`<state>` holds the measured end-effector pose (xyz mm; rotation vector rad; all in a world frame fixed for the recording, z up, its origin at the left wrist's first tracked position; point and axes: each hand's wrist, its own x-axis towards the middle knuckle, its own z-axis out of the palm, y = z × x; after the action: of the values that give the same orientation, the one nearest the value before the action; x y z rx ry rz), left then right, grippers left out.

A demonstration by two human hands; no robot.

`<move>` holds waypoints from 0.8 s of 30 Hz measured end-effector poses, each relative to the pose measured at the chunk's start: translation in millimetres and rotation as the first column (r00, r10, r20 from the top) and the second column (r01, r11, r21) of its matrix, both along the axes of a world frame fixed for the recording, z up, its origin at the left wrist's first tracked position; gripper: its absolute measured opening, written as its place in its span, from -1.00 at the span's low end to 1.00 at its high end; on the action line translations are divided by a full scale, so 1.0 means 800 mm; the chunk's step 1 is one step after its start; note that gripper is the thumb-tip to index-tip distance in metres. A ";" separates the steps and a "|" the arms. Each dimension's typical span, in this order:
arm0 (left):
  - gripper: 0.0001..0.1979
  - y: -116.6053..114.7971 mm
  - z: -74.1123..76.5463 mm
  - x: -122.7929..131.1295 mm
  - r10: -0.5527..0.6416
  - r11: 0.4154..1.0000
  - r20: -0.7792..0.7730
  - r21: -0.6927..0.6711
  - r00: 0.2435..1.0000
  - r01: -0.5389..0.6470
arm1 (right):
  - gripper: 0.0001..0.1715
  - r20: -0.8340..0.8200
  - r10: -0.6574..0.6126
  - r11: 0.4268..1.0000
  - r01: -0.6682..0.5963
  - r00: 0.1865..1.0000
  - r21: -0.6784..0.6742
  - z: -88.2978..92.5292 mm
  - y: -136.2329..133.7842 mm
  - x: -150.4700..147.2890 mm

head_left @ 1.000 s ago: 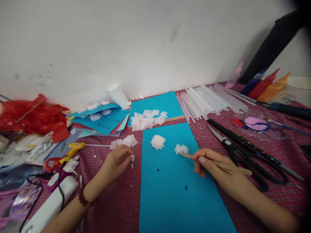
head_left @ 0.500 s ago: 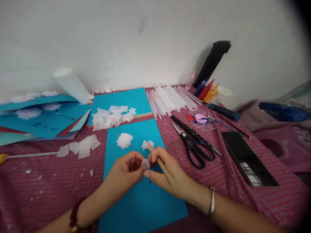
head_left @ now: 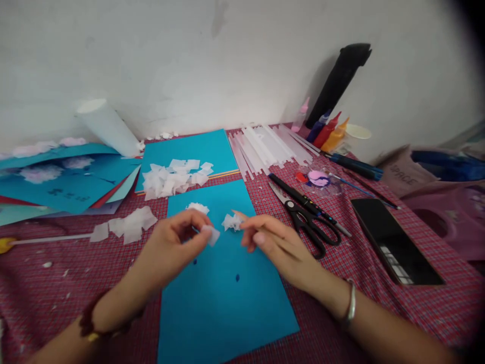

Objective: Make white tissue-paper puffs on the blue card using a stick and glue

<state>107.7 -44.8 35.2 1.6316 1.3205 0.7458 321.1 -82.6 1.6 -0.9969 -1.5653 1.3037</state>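
Note:
Between thumb and fingers, my left hand (head_left: pixel 181 243) pinches a small square of white tissue paper (head_left: pixel 213 236). My right hand (head_left: pixel 278 245) holds a thin wooden stick (head_left: pixel 282 242), its tip pointing toward a small white paper tuft (head_left: pixel 232 222). Both hands are over a blue sheet (head_left: pixel 227 313). Partly behind my left hand is a rounder white paper puff (head_left: pixel 197 208) on the same sheet. Two dark blue dots mark the sheet between my hands.
Cut tissue squares (head_left: pixel 170 179) are heaped on more blue sheets at the back. Right of the sheet lie scissors (head_left: pixel 308 222), a black cutter (head_left: pixel 295 194) and a phone (head_left: pixel 396 240). White strips (head_left: pixel 269 146) and paint bottles (head_left: pixel 333 134) are near the wall.
My hands have moved apart. The left has gone left and up with the tissue square; the right has shifted right with the stick. The dots on the sheet now show.

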 end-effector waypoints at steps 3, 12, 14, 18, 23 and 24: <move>-0.80 0.023 0.014 -0.001 0.088 0.993 0.011 0.075 0.996 -0.089 | -0.63 0.120 -0.007 0.991 -0.009 0.993 0.132 0.000 0.007 0.020; -0.85 0.035 -0.049 -0.003 0.062 0.998 0.041 -0.014 0.997 -0.061 | -0.81 0.389 0.047 0.969 -0.136 0.920 0.204 -0.016 0.014 0.010; -0.85 0.038 -0.051 -0.005 0.062 0.998 0.029 -0.021 0.998 -0.061 | -0.83 0.417 0.028 0.970 -0.125 0.908 0.208 -0.019 0.017 0.008; -0.83 0.042 -0.044 -0.006 0.058 0.998 -0.009 0.006 0.998 -0.058 | -0.86 0.433 0.000 0.965 -0.113 0.901 0.236 -0.025 0.022 0.005; -0.89 0.043 -0.031 -0.008 -0.010 0.988 -0.173 0.152 0.985 0.037 | -0.84 0.406 -0.017 0.977 -0.072 0.914 0.201 -0.027 0.023 0.002; -0.90 0.043 -0.027 -0.008 -0.035 0.982 -0.203 0.173 0.979 0.071 | -0.84 0.396 -0.026 0.981 -0.054 0.918 0.188 -0.026 0.023 0.002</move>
<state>101.3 -10.7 13.6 1.9198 1.3751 0.7000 322.5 -63.8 -19.0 -1.1762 -1.9678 0.9678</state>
